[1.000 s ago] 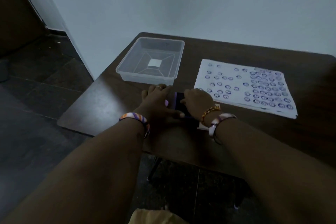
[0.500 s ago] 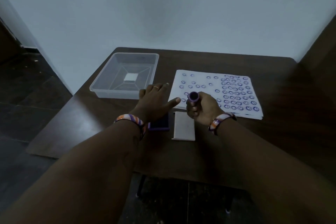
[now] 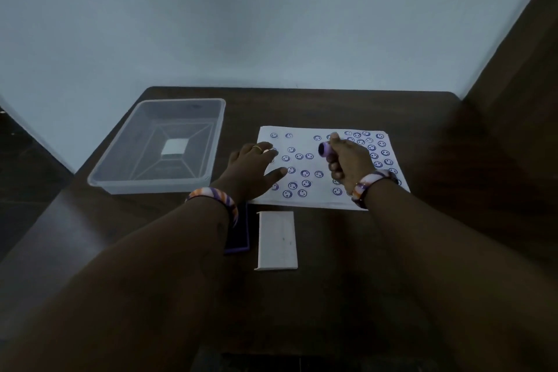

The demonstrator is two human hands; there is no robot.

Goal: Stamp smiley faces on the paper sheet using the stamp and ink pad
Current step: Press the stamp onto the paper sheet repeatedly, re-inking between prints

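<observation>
A white paper sheet (image 3: 305,142) with several blue smiley prints lies on the dark wooden table (image 3: 332,296). My right hand (image 3: 347,163) hovers above the sheet's middle, fist shut on a small purple round stamp (image 3: 325,149) whose inked face points left. My left hand (image 3: 253,167) rests flat with fingers spread on the sheet's left edge. The purple ink pad (image 3: 240,235) sits open near the sheet's front left corner, mostly hidden under my left forearm. Its white lid (image 3: 277,240) lies beside it to the right.
A clear plastic bin (image 3: 126,178) with a white label on its bottom stands at the table's left, left of the sheet. A pale wall runs behind the table; a dark wooden panel rises at the right.
My right hand lifted the stamp from the ink pad and carried it forward over the sheet. My left hand left the pad and moved onto the sheet's left edge.
</observation>
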